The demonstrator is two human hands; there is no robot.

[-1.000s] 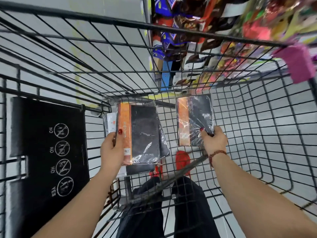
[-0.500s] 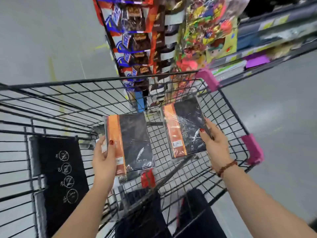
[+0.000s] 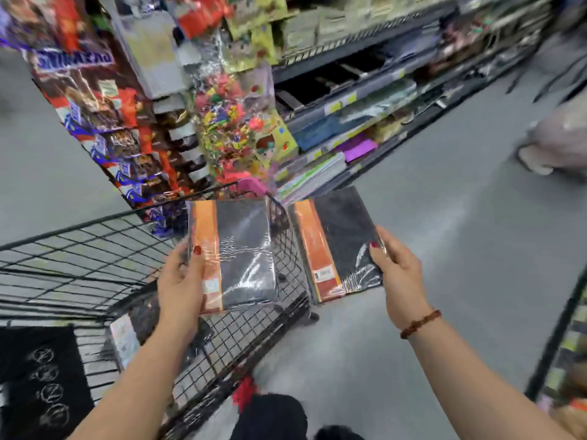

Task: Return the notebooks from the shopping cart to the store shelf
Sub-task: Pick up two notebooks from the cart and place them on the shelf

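Left hand (image 3: 181,281) grips left notebook (image 3: 244,249) above the cart (image 3: 79,246), right hand (image 3: 400,274) pinches right notebook (image 3: 340,246) by one edge over bare floor (image 3: 470,242), shelf (image 3: 365,90) not reached yet; slick wrap plus edge grip, slip likely

Head camera looks forward and down, close over the shopping cart (image 3: 79,249).

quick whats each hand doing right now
Left hand: grips a wrapped black-and-orange notebook, thumb on its cover.
Right hand: grips a second notebook of the same kind, thumb on its cover.
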